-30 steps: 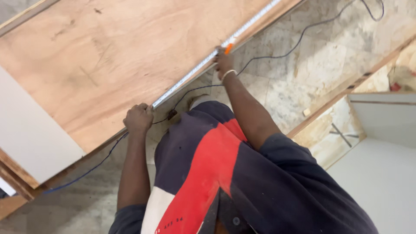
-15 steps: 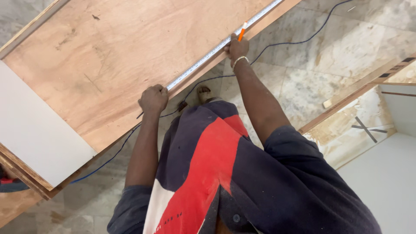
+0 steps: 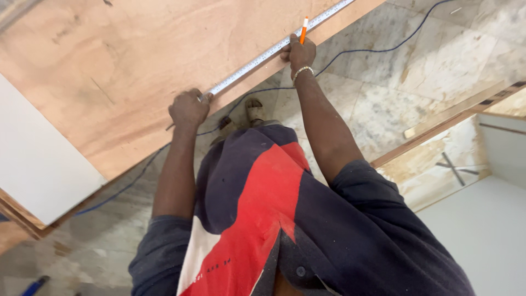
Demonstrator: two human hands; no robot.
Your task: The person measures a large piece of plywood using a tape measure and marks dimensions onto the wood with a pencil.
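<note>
Left hand (image 3: 189, 108) presses one end of the steel ruler (image 3: 274, 50) onto the plywood sheet (image 3: 137, 71); farther along it, right hand (image 3: 298, 53) fingers apparently pinch an orange pencil (image 3: 302, 30).

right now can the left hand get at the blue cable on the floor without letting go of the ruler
Probably not: the left hand presses the metal ruler on the plywood sheet, and the blue cable lies on the floor below the sheet's edge.
</note>
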